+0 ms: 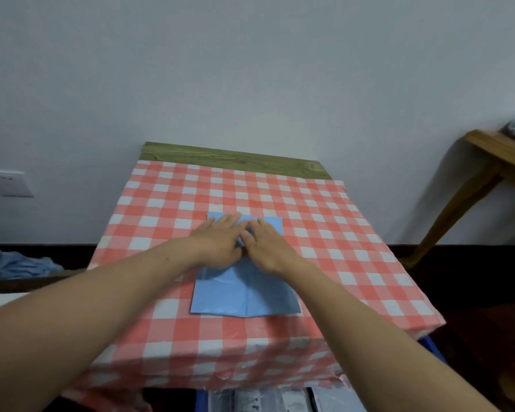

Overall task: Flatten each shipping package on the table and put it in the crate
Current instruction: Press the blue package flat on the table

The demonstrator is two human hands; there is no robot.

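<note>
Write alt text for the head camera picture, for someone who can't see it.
A person's left hand and right hand press flat, side by side, on a blue package lying on a table with a red-and-white checked cloth. What looks like a blue crate shows partly under the table's near edge.

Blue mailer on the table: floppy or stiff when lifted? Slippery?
Probably floppy: the mailer lies thin and flat with a centre crease, so it should droop if held by one edge. Likely light, since it looks empty under the left hand and right hand. Its glossy sheen suggests it may slide on the tablecloth.
</note>
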